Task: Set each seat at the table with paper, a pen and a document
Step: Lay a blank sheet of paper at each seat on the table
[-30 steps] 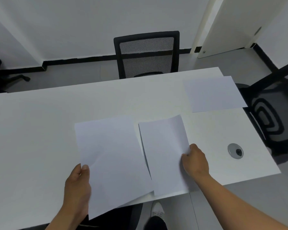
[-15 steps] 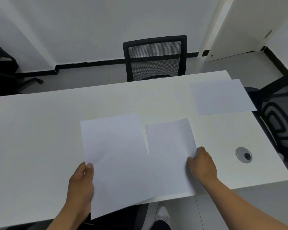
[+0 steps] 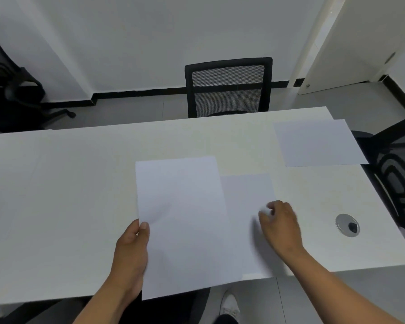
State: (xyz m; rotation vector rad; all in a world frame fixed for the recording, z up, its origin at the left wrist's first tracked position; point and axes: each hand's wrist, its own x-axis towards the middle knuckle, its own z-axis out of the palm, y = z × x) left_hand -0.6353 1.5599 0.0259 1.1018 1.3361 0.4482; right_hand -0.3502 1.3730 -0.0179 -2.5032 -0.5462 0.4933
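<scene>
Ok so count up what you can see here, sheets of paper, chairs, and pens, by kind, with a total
Sheets of paper: 3, the held sheet, the near sheet, the far sheet
Chairs: 3, the far chair, the right chair, the left chair
Pens: 0
Total: 6

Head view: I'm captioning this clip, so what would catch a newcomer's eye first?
Two hands over a white table: the left hand pinches the edge of a blank sheet that overhangs the near edge, while the right hand rests on a second sheet beside it. A third sheet lies at the far right corner, by a black chair.
</scene>
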